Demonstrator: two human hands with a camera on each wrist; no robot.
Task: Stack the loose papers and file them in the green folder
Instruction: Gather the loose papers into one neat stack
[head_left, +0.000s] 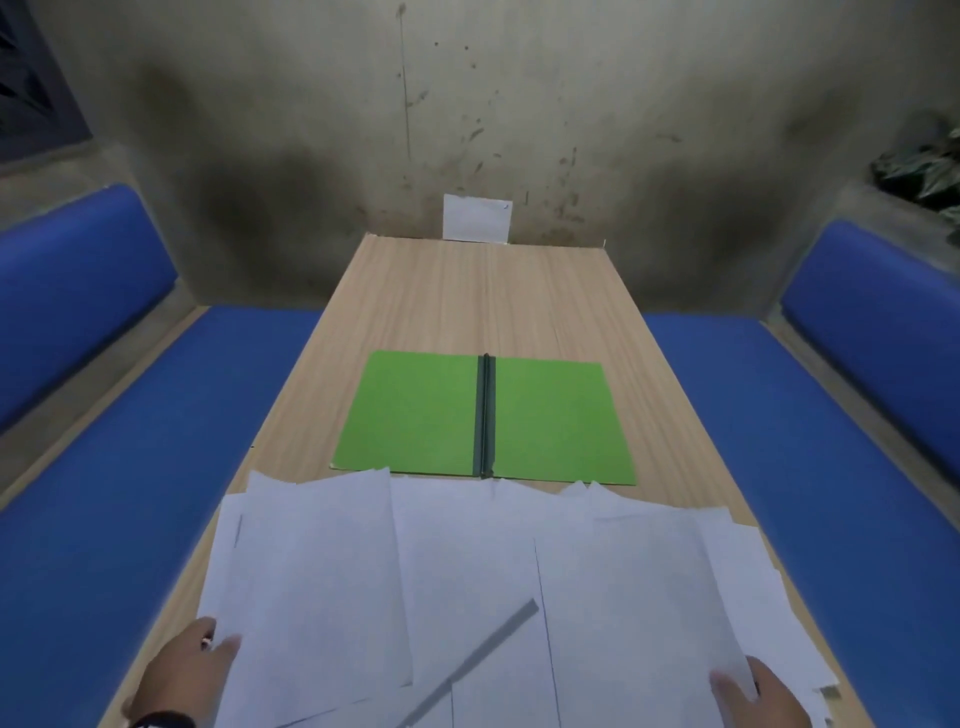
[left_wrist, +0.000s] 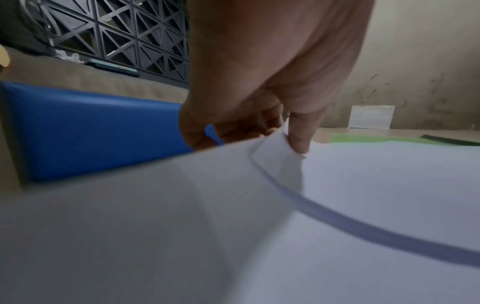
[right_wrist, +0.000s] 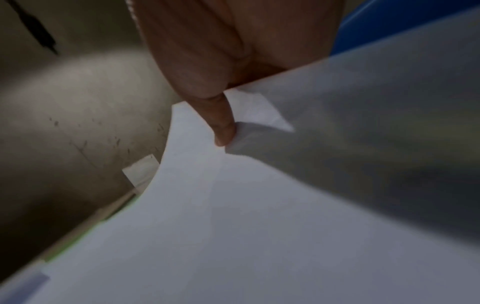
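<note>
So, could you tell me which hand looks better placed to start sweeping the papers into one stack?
Probably the left hand: it pinches the outer sheet of the papers at the spread's left edge. The right hand also pinches a sheet, but more sheets lie beyond it, so it would miss those.

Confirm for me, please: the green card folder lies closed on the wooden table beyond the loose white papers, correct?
Not quite: the head view shows the green card folder lying open, dark spine in the middle. It is on the wooden table, beyond the loose white papers.
</note>
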